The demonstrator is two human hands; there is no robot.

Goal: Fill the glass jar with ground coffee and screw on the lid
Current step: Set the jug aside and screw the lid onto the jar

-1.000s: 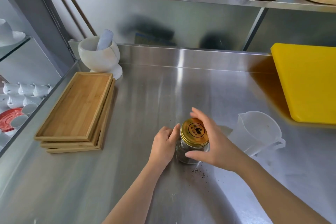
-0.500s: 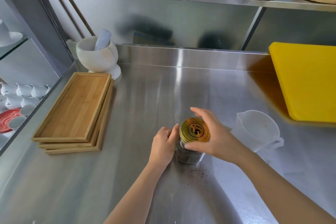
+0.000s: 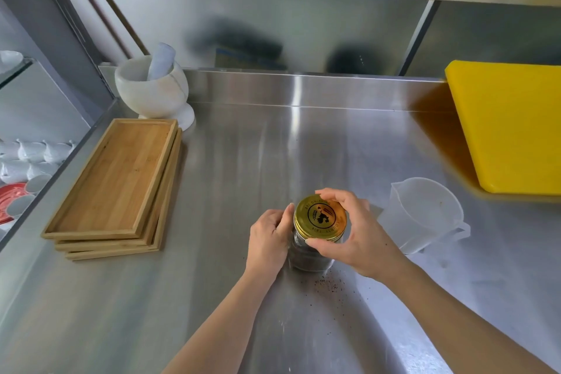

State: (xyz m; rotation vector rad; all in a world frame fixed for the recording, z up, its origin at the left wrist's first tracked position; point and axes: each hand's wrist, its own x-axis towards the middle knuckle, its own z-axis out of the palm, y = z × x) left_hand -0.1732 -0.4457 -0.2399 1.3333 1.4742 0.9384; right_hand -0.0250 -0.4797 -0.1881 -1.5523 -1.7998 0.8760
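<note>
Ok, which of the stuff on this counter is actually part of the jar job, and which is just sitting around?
Part of the job:
- glass jar, coffee inside, held by the left hand
- gold lid, gripped by the right hand
- plastic jug, probably used for pouring
- spilled grounds

Just lying about:
- wooden trays
- mortar and pestle
- yellow cutting board

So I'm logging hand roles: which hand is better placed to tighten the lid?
The right hand: its fingers and thumb wrap the gold lid from above. The left hand grips the glass jar at its side, steadying it.
</note>
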